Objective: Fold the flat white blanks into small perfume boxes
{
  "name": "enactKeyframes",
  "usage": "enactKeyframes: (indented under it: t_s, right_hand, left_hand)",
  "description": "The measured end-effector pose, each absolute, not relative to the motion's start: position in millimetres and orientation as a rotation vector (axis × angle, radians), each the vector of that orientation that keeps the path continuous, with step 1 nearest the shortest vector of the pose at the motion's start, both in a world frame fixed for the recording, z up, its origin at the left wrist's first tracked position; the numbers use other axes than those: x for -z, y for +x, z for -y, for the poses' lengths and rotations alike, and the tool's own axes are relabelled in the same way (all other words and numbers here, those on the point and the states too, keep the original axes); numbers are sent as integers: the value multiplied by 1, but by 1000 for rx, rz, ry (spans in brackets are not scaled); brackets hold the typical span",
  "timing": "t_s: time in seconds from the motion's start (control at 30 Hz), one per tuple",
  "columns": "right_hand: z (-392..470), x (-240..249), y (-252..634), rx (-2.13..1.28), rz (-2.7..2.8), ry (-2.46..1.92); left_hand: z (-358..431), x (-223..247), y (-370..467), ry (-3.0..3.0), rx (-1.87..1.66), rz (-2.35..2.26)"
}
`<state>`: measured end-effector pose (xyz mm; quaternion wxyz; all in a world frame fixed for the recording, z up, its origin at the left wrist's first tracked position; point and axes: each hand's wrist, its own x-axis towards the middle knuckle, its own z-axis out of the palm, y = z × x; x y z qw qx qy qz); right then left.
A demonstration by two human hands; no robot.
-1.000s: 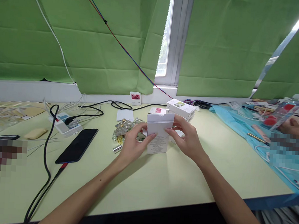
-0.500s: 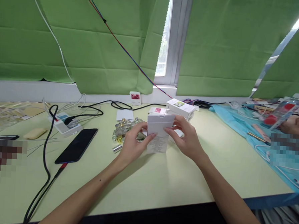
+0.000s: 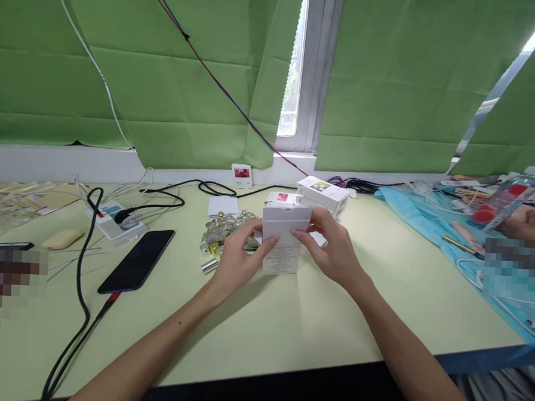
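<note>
Green fabric curtains (image 3: 188, 88) hang across the back of the room. Pale yellow-green, the smooth table (image 3: 323, 329) spreads below them, a crinkled light-blue plastic sheet (image 3: 410, 214) covering part of its right side. Between two curtains shows a narrow white-framed window (image 3: 291, 94). Near the far edge sits a stack of white, picture-printed cartons (image 3: 324, 193).

Bare and slightly curled, the left hand (image 3: 245, 251) and right hand (image 3: 335, 246) together hold an upright white cardboard box (image 3: 282, 240), thumbs on its near, text-printed face; whether its base touches the table, I cannot tell. Compared with a second ago, a curved notch (image 3: 287, 210) now shows at its top edge, while both hands keep nearly the same place. Beyond the left hand lie clear glass bottles (image 3: 221, 227) and one shiny silver cylinder (image 3: 209, 266).
</note>
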<state>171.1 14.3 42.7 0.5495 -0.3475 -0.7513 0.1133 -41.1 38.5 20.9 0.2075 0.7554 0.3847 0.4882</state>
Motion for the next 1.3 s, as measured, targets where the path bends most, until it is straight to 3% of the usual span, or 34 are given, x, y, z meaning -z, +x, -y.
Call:
enactKeyframes:
  t_s: [1.3]
  right_hand:
    - [-12, -45, 172, -357, 1776, -830]
  left_hand:
    - [-40, -25, -43, 2087, -1276, -1026]
